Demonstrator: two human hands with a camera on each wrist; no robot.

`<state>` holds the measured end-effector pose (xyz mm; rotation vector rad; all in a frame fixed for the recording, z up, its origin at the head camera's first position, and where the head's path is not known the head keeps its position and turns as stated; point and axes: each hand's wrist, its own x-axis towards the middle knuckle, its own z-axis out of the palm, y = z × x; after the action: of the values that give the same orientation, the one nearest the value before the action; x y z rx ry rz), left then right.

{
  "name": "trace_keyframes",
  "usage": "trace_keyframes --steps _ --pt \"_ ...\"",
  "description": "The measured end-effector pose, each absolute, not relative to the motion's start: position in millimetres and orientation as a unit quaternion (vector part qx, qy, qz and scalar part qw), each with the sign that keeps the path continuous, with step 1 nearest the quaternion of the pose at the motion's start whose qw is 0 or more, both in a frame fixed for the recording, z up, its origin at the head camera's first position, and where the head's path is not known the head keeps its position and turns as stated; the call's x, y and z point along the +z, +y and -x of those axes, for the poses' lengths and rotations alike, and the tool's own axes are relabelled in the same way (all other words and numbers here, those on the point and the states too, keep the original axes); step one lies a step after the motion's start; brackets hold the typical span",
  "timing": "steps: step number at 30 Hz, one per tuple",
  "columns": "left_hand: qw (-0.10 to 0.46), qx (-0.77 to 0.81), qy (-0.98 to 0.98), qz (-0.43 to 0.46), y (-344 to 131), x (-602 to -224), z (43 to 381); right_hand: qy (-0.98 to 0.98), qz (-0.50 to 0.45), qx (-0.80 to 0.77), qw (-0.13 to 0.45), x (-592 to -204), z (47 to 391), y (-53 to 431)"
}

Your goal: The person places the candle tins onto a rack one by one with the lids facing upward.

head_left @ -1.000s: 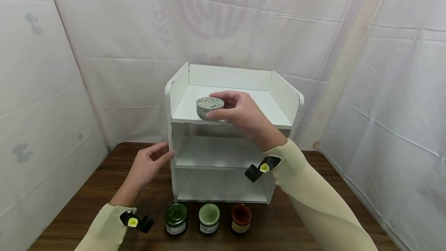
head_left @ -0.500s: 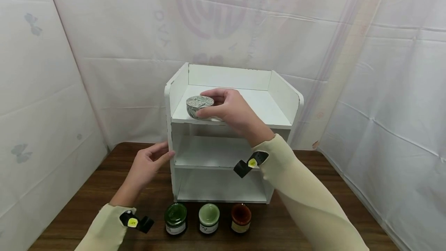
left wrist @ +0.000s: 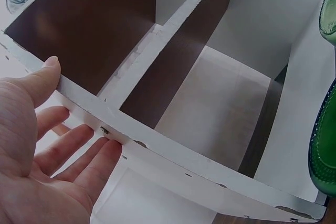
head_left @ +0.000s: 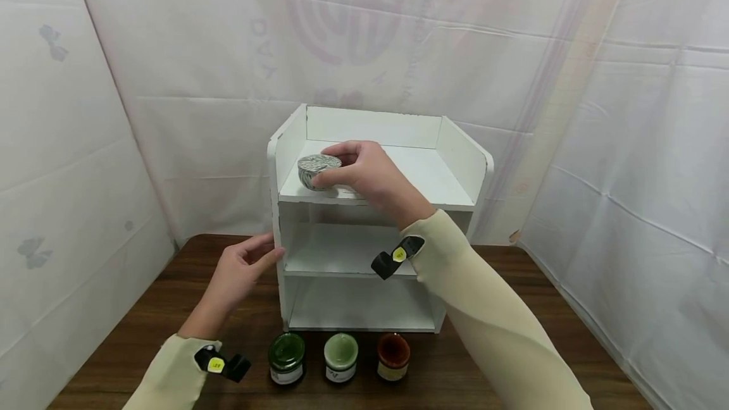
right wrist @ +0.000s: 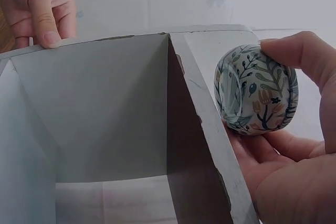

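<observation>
My right hand [head_left: 367, 173] grips a round tin [head_left: 316, 169] between thumb and fingers. Leaf-and-flower patterning covers the tin [right wrist: 257, 90]. It is over the front left part of the top board of a white shelf [head_left: 421, 173]; whether it touches the board I cannot tell. My left hand [head_left: 242, 271] holds the front edge of the shelf's left side panel. In the left wrist view the thumb of that hand [left wrist: 31, 145] lies over the edge and the fingers touch the outer face.
Before the shelf, a dark green jar [head_left: 286, 359], a light green jar [head_left: 340, 357] and a red-brown jar [head_left: 393, 357] stand in a row on the wooden table [head_left: 131, 334]. Raised sides and a back panel [head_left: 373, 125] border the top board. White sheets hang behind.
The right hand has carried the tin to the left across the top of the shelf, toward the left side panel. My left hand keeps its place on the panel.
</observation>
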<state>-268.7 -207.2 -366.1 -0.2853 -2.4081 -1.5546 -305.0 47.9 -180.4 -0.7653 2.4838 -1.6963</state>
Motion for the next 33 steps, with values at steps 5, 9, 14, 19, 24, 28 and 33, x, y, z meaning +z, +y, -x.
trace_keyframes --steps 5,9,14,19,24,28,33 --pt "0.127 -0.541 -0.825 0.101 -208 -367 270 0.805 0.244 -0.54 0.016 -180 308 44" --pt "0.126 -0.54 -0.826 0.097 -209 -367 270 0.812 0.235 -0.534 0.018 -177 309 39" --pt "0.126 -0.538 -0.828 0.094 -208 -368 271 0.818 0.223 -0.529 0.025 -175 311 36" --pt "0.124 -0.541 -0.826 0.097 -208 -368 271 0.826 0.219 -0.519 0.03 -174 313 35" --pt "0.126 -0.544 -0.824 0.099 -208 -368 271 0.836 0.223 -0.501 0.028 -174 316 33" --pt "0.128 -0.543 -0.824 0.099 -207 -368 271 0.842 0.226 -0.488 0.024 -174 317 32" --pt "0.127 -0.541 -0.826 0.095 -207 -367 271 0.846 0.232 -0.479 0.016 -175 318 29"
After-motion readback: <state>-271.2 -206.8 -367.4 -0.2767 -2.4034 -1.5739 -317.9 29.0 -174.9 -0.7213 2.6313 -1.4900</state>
